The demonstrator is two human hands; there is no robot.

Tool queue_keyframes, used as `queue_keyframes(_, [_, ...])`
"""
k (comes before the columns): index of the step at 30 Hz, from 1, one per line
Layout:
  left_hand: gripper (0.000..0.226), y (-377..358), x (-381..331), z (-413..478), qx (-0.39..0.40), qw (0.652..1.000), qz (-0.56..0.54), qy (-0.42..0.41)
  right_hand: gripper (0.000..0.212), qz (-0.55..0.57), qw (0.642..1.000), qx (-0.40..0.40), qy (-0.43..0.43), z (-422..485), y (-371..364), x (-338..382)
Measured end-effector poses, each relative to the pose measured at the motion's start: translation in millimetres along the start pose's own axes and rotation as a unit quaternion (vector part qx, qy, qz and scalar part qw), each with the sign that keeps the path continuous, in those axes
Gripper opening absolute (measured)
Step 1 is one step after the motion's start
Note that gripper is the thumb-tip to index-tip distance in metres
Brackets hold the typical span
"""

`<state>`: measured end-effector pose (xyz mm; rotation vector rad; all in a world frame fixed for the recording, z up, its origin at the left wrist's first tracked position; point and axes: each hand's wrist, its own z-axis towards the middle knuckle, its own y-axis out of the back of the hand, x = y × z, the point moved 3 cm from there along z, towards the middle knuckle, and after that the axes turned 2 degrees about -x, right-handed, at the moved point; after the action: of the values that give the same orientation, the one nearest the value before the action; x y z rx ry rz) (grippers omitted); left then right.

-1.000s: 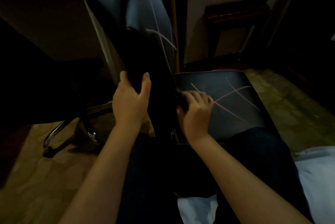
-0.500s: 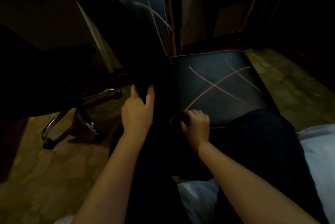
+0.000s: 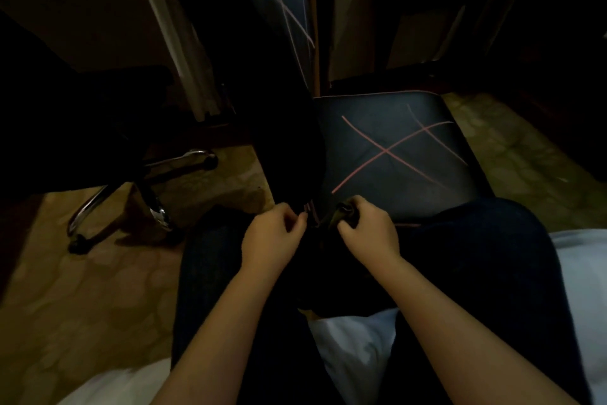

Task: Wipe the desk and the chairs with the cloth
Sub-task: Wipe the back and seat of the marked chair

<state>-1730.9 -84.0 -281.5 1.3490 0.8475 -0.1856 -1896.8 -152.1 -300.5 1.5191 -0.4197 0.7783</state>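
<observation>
**Both hands at the near-left corner of the black chair, cloth in the right**

Dim room with poor light, so much of the frame is lost in shadow.

Patterned floor (image 3: 82, 289) takes up the lower left and shows again to the right of the seat.

Black chair (image 3: 394, 155) stands directly ahead. Its seat faces up, with thin pink lines crossing on it. The backrest (image 3: 282, 10) rises at the seat's left side, carries the same pink lines, and is black in its lower part.

The person's legs (image 3: 476, 257) are in dark trousers, with the knees up against the seat's near edge.

Pale bedding (image 3: 358, 345) shows between the thighs and again at the far right edge of the view.

Chrome swivel base (image 3: 88, 211) of a second chair stands on the floor at left, well apart from the black chair. What sits above the base is too dark to read.

Left hand (image 3: 272, 237) is just beside the foot of the backrest, at a pink-striped seam. Its fingers are curled and the thumb and forefinger are close together. Cannot tell whether it pinches the seam or holds nothing.

Right hand (image 3: 371, 230) is at the near-left corner of the seat, clenched around the cloth (image 3: 346, 209). The cloth is a small dark wad that bulges out past the knuckles and touches the seat's corner.
</observation>
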Motion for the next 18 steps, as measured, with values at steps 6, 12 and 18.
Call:
queue_keyframes(6, [0.056, -35, -11, -15, 0.19, 0.98, -0.027, -0.048, 0.019, 0.036, 0.999, -0.001, 0.018, -9, 4, 6])
queue_keyframes(12, [0.038, -37, -16, -12, 0.16, 0.985, -0.036, -0.058, 0.032, 0.085, 0.996, 0.001, 0.02, -11, 8, 3])
queue_keyframes(18, [0.033, -35, -17, -9, 0.127, 0.989, -0.023, -0.07, 0.007, 0.09, 0.995, 0.009, 0.033, -7, 9, -3])
